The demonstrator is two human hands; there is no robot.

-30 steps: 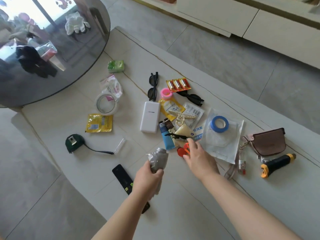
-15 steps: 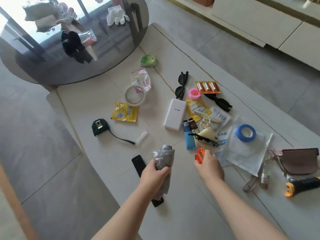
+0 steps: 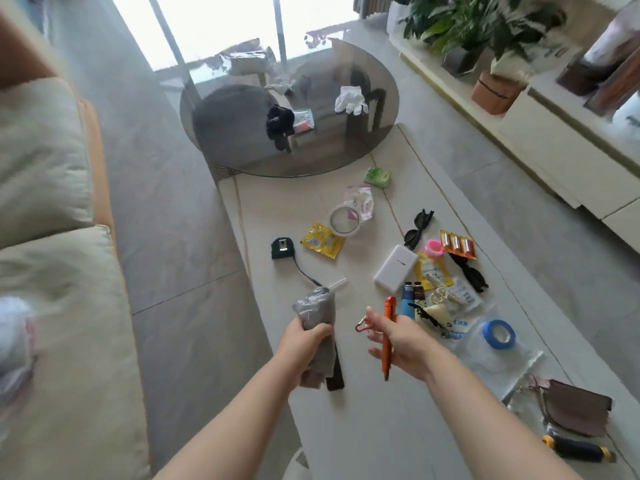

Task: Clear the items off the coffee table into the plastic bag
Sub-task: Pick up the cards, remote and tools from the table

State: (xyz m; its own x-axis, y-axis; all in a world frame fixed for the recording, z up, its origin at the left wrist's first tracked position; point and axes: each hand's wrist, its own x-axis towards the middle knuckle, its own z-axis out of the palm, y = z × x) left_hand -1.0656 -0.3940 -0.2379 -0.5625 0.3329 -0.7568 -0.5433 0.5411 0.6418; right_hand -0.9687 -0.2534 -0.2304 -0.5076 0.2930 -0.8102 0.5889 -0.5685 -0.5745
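My left hand (image 3: 308, 336) grips a crumpled grey plastic bag (image 3: 317, 308), held bunched above the near left part of the pale coffee table (image 3: 374, 427). Just to its right, my right hand (image 3: 398, 336) holds an orange utility knife (image 3: 388, 337) upright, with a red carabiner (image 3: 363, 325) hanging by my fingers. Many items lie on the table: a white power bank (image 3: 395, 269), a roll of clear tape (image 3: 345, 220), a yellow sachet (image 3: 322, 240), a green tape measure (image 3: 282, 247), blue tape (image 3: 498, 334), sunglasses (image 3: 418, 227), batteries (image 3: 457, 244) and tubes (image 3: 408, 297).
A black remote (image 3: 335, 377) lies partly under the bag. A brown pouch (image 3: 575, 407) and a black-and-yellow tool (image 3: 578, 450) sit at the near right. A round glass table (image 3: 291, 112) overlaps the far end. A sofa (image 3: 52, 271) runs along the left, a low cabinet (image 3: 571, 161) on the right.
My right hand has lifted the orange knife with its red carabiner off the table and drawn it toward the bag. The camera has tilted up and left, showing the sofa.
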